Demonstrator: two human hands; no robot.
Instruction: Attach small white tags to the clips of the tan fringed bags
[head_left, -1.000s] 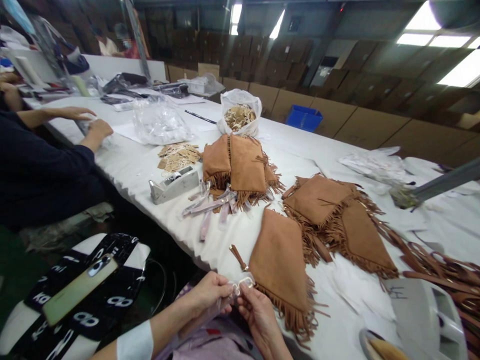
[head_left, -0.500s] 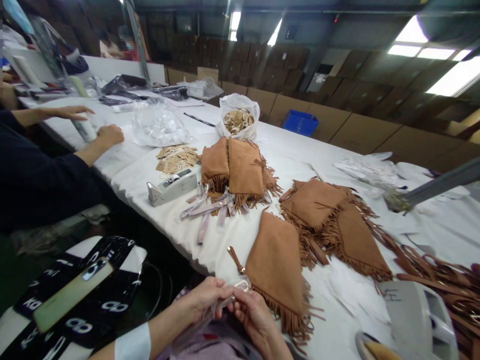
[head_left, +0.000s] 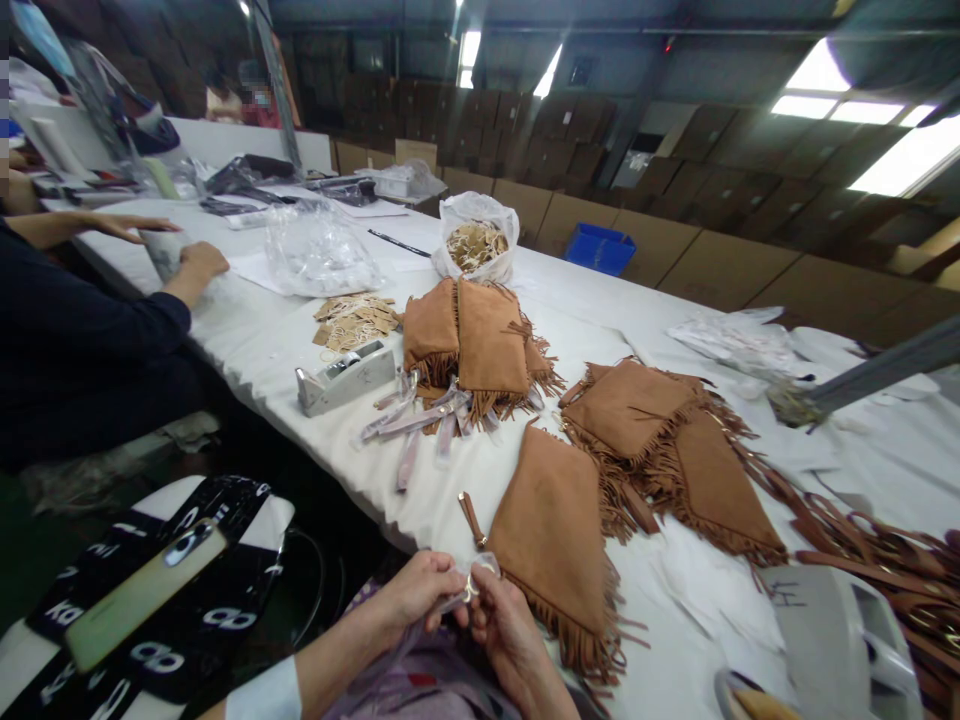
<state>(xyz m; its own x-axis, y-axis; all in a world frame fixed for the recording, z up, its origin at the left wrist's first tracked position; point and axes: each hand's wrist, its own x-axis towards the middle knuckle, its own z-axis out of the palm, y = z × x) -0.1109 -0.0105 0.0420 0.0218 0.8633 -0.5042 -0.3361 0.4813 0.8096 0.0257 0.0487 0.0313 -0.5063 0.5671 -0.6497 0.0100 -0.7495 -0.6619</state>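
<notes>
My left hand (head_left: 427,592) pinches clear plastic wrap (head_left: 486,562) near the table's front edge. The fingers of my right hand (head_left: 511,628) close on the same plastic, and a small shiny ring-like piece (head_left: 470,586) shows between the two hands. What else the wrap encloses is hidden by my fingers. Just beyond them lies a tan fringed bag (head_left: 551,525), flat on the table, with its zipper pull (head_left: 472,518) sticking out at the left. Plastic-wrapped straps (head_left: 409,455) lie farther off, by a stack of tan fringed bags (head_left: 491,345).
Tape dispensers stand at the left (head_left: 346,376) and front right (head_left: 840,640). More fringed bags (head_left: 637,405) and brown straps (head_left: 877,560) lie rightward. Paper tags (head_left: 356,320) are heaped behind. A phone (head_left: 146,595) rests on a seat. A co-worker's hand (head_left: 202,265) is at left.
My fingers have shifted slightly on the plastic, and the shiny piece now shows between my hands. The co-worker's hands at left have moved a little to the left.
</notes>
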